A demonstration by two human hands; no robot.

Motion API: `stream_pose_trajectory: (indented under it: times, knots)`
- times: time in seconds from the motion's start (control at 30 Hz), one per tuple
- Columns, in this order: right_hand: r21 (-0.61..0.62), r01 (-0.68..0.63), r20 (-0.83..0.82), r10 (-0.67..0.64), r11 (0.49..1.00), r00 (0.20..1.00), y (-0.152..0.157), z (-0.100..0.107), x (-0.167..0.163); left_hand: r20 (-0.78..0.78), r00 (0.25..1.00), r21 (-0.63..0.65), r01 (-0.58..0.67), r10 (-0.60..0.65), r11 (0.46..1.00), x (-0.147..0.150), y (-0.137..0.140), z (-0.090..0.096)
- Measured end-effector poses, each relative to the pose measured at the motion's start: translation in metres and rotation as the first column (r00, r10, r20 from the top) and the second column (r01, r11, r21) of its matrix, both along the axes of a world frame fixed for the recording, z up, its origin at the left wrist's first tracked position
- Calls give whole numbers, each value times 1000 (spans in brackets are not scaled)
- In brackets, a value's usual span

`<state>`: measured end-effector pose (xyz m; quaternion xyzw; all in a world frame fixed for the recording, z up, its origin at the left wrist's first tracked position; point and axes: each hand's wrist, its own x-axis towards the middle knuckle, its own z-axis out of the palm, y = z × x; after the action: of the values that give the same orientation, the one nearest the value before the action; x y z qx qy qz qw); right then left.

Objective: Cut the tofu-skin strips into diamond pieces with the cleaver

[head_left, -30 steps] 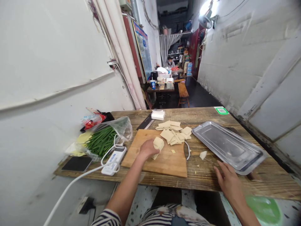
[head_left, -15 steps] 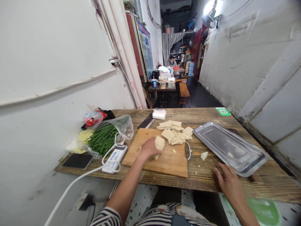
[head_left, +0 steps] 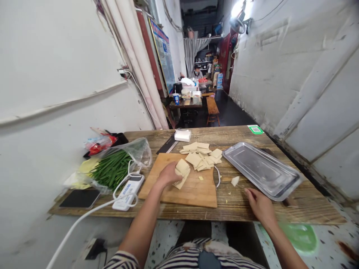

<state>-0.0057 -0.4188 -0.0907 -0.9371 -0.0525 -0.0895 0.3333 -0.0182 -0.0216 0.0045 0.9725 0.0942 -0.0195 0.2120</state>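
My left hand [head_left: 167, 175] is closed around the side of a small stack of pale tofu sheets [head_left: 183, 172], over the wooden cutting board [head_left: 196, 196]. Behind the stack, a loose pile of the same cut tofu sheets [head_left: 202, 158] lies across the board's far right corner and onto the table. My right hand [head_left: 260, 204] is at the table's near side, thumb and fingers pinched on the end of a thin skewer [head_left: 241, 186]. At the skewer's far end is one tofu piece [head_left: 235, 181].
A metal tray [head_left: 262, 170] lies on the right of the wooden table [head_left: 193, 214]. Beyond the board are a cleaver [head_left: 167, 145] and a white box [head_left: 183, 135]. Bagged green chives [head_left: 112, 168], a power strip [head_left: 129, 192] and a phone [head_left: 80, 198] occupy the left. A person [head_left: 196, 73] sits far back.
My right hand has gone from loosely spread fingers to a pinch on the skewer's end. The left hand still grips the tofu stack. The whole view has shifted slightly.
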Motion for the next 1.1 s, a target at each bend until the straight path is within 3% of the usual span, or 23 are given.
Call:
stream_pose_trajectory:
  times: [0.1, 0.23, 0.37, 0.5, 0.57, 0.67, 0.77, 0.9, 1.0, 1.07, 1.1]
  knots:
    - [46, -44, -131, 50, 998, 990, 3, 6, 11, 27, 999, -36, 36, -35, 999, -3, 3, 1]
    - [191, -84, -268, 134, 978, 954, 8, 10, 16, 16, 999, -28, -28, 28, 999, -8, 4, -4]
    - [363, 9, -335, 122, 932, 934, 13, 12, 12, 43, 995, -85, -91, 95, 992, -14, 7, -16]
    - [528, 129, -396, 109, 839, 912, 16, 22, 4, 213, 936, -240, -227, 279, 944, -26, 5, -37]
    - [599, 171, -418, 123, 783, 900, 17, 28, 0, 339, 867, -341, -248, 365, 907, -33, 3, -52]
    - [697, 216, -422, 149, 683, 894, 19, 36, -7, 492, 678, -500, -293, 546, 815, -40, 2, -72]
    - [787, 241, -402, 176, 568, 898, 22, 46, -14, 485, 547, -654, -291, 683, 698, -41, 5, -82]
    - [879, 247, -363, 235, 408, 902, 28, 74, -33, 426, 523, -724, -292, 738, 625, -42, 7, -78]
    - [926, 235, -328, 322, 294, 888, 32, 104, -61, 396, 524, -727, -322, 754, 606, -44, 6, -72]
    - [960, 228, -279, 460, 166, 843, 33, 121, -86, 385, 529, -722, -339, 757, 604, -44, 5, -71]
    - [963, 237, -271, 486, 131, 831, 33, 126, -99, 379, 534, -719, -344, 756, 604, -44, 6, -70]
